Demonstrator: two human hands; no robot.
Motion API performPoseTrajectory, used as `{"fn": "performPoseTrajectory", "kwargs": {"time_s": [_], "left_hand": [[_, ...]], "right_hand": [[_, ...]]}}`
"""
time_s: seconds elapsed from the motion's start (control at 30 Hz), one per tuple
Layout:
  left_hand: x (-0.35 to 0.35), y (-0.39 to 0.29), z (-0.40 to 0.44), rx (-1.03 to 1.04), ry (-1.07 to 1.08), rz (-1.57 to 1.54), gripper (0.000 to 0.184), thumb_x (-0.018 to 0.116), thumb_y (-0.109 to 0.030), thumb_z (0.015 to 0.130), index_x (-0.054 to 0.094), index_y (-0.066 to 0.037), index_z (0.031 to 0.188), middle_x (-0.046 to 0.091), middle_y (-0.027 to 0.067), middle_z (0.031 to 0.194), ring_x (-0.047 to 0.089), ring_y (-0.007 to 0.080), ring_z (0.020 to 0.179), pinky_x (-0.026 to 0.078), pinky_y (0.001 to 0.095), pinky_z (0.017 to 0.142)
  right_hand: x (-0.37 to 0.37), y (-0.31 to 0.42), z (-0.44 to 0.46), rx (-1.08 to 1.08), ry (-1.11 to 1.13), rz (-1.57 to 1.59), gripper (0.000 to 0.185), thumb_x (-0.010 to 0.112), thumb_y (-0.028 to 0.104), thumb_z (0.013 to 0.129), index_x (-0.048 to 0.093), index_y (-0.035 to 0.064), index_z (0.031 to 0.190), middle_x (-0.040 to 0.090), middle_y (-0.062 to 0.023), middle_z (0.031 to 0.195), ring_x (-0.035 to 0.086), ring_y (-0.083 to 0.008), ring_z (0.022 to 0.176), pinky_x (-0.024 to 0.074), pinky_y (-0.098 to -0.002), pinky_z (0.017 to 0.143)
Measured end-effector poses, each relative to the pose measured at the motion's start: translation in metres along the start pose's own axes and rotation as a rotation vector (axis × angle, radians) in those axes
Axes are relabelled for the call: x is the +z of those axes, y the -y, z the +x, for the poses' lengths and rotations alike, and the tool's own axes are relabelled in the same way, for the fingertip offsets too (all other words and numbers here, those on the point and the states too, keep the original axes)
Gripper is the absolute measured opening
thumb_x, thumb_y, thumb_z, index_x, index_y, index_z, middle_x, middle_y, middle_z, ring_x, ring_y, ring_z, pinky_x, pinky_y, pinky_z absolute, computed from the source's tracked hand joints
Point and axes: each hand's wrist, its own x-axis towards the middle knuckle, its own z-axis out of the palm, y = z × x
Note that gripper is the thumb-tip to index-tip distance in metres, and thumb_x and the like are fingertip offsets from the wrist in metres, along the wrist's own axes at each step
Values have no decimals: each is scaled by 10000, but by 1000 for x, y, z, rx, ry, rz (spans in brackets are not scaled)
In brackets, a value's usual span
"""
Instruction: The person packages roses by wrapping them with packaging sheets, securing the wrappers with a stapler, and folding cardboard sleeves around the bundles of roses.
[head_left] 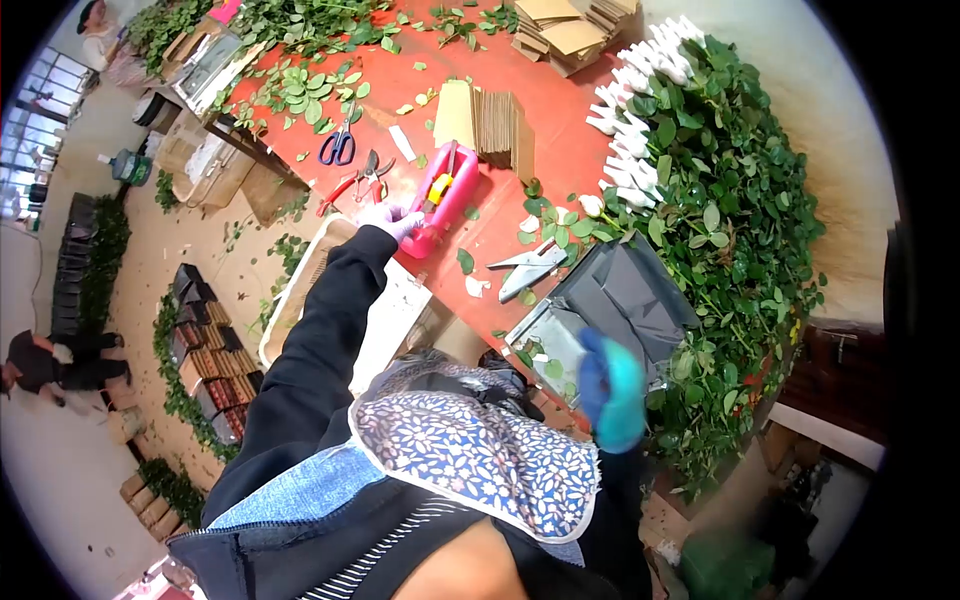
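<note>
My left hand (393, 220), in a pale thin glove, is at the near end of a pink tape dispenser (432, 228) on the red table; its fingers are too small to read clearly. My right hand (612, 390), in a blue and teal glove, is blurred beside a metal-edged tray (550, 338) with dark grey sheets (630, 300). A grey stapler (530, 270) lies between the hands. Red-handled pruners (357, 186) and dark blue scissors (340, 143) rest beyond my left hand.
Folded cardboard pieces (505, 130) stand past the dispenser. Rose stems with white-wrapped heads (635, 140) fill the table's right side. Loose leaves dot the red table (400, 80). A white-rimmed bin (285, 310) stands left of the table. Two people are in the background at left.
</note>
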Motion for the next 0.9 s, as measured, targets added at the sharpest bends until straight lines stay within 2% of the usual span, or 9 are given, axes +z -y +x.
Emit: {"fn": "performPoseTrajectory", "kwargs": {"time_s": [0.07, 0.13, 0.17, 0.27, 0.33, 0.43, 0.53, 0.77, 0.9], "left_hand": [[-1, 7, 7, -36, 81, -270, 255, 757, -261, 826, 718, -11, 853, 704, 74, 757, 645, 125, 653, 513, 292, 651], [-3, 10, 2, 40, 190, -521, 214, 763, -203, 819, 710, -1, 864, 702, 54, 776, 642, 118, 670, 511, 292, 661], [-13, -9, -8, 71, 242, -671, 183, 736, -186, 835, 710, -15, 893, 697, 41, 786, 640, 114, 714, 502, 283, 698], [-73, -18, -105, 367, 296, -438, 143, 604, -161, 907, 607, -36, 839, 612, 5, 761, 553, 107, 705, 459, 279, 692], [-91, 57, -185, 185, 421, -533, 103, 604, -113, 908, 580, -54, 827, 570, 3, 742, 545, 104, 702, 448, 278, 666], [-95, 111, -261, -60, 420, -768, 108, 633, -155, 926, 594, -63, 885, 606, 0, 848, 559, 95, 805, 446, 250, 762], [-87, 125, -269, -272, 463, -889, 116, 579, -178, 969, 584, -64, 952, 608, -10, 866, 513, 56, 738, 424, 211, 703], [-44, 153, -254, -306, 429, -724, 123, 584, -156, 948, 597, -54, 880, 561, -35, 728, 471, 37, 643, 389, 187, 608], [-18, 189, -259, -313, 477, -549, 151, 616, -170, 933, 598, -54, 839, 596, -16, 755, 514, 49, 686, 430, 212, 623]], "right_hand": [[40, 23, 11, -87, 87, 144, 307, 688, 3, 784, 639, -23, 1086, 671, -155, 955, 637, -286, 767, 506, -364, 679], [68, 42, 5, 83, 246, 309, 304, 669, -5, 782, 640, -18, 1084, 673, -161, 968, 653, -287, 804, 510, -369, 710], [83, 51, 9, -8, 211, 294, 316, 659, -23, 777, 634, -22, 1092, 660, -146, 921, 635, -255, 761, 501, -344, 695], [118, 87, -2, 197, 225, 425, 267, 622, -15, 840, 630, -23, 1107, 638, -134, 874, 626, -240, 788, 499, -326, 731], [160, 64, -11, 458, 472, 583, 269, 633, 44, 871, 628, -10, 1135, 642, -126, 912, 618, -186, 893, 495, -320, 784], [217, 62, 24, 746, 509, 964, 312, 587, 189, 933, 601, 13, 1190, 657, -108, 1017, 634, -202, 967, 501, -317, 827], [285, 46, 59, 807, 283, 1491, 329, 553, 261, 961, 591, -4, 1153, 673, -111, 1017, 660, -249, 940, 519, -355, 861], [332, 31, 86, 1197, 307, 1355, 383, 518, 343, 961, 600, -6, 1096, 674, -140, 1028, 663, -285, 918, 523, -377, 826], [305, 13, 58, 1175, 472, 1288, 369, 510, 291, 966, 580, -16, 1158, 669, -159, 1036, 658, -298, 949, 523, -399, 882]]}}
